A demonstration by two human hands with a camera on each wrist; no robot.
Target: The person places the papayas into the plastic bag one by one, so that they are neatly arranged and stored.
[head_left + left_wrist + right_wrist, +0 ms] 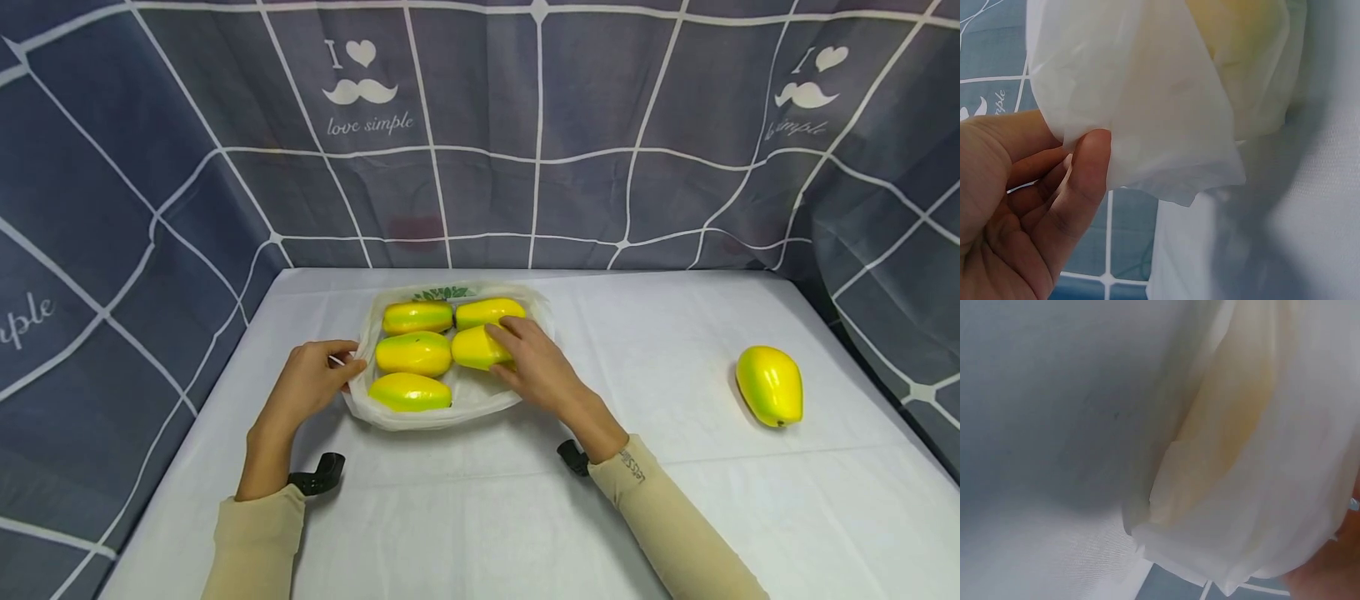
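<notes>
A white plastic bag (pixel 408 422) lies open on the table with several yellow-green mangoes inside, among them one at its lower left (pixel 410 392). My left hand (pixel 311 379) pinches the bag's left edge between thumb and fingers; the left wrist view shows the thin plastic (pixel 1160 119) in that pinch. Over the bag's right side, my right hand (pixel 542 367) grips a mango (pixel 476 348) in the middle row, fingers on its top and thumb at its near side. In the right wrist view the bag (pixel 1272 487) covers most of the hand.
Another mango (pixel 770 386) lies by itself on the white-covered table (pixel 675 517) at the right. Dark checked cloth (pixel 480 192) hangs behind the table and along both sides. A black wrist mount (pixel 318 475) sticks out beside the left wrist.
</notes>
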